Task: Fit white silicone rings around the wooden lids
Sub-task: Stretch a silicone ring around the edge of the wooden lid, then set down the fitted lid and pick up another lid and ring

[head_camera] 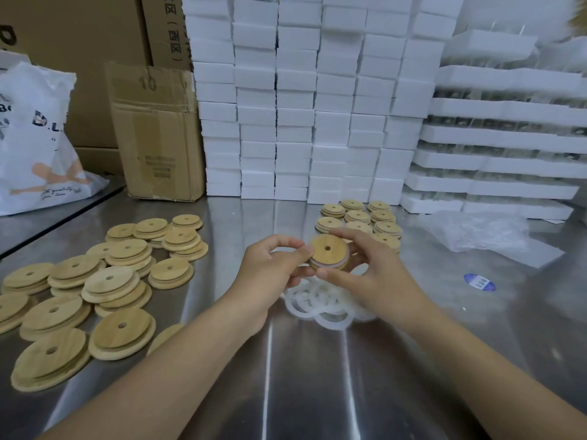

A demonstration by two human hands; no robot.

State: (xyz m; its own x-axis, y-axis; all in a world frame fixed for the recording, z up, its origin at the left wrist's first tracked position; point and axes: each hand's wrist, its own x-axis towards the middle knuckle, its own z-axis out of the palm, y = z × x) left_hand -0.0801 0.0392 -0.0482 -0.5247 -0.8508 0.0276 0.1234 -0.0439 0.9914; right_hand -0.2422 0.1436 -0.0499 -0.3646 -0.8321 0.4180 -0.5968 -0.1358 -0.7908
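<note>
From the head camera: pinched between left hand [273, 265] and right hand [371, 271], fingers curled on opposite edges, a wooden lid [328, 249] above the steel table [286, 376] (white silicone ring [342, 265] showing round its lower right rim). Just beneath, heaped loose rings [317, 308]; left, scattered lids [120, 281].

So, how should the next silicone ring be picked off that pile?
Probably pinch the near arc of the frontmost silicone ring, coming from above on the person's side: it lies flat and juts clear of the ring pile, apparently uncovered.
</note>
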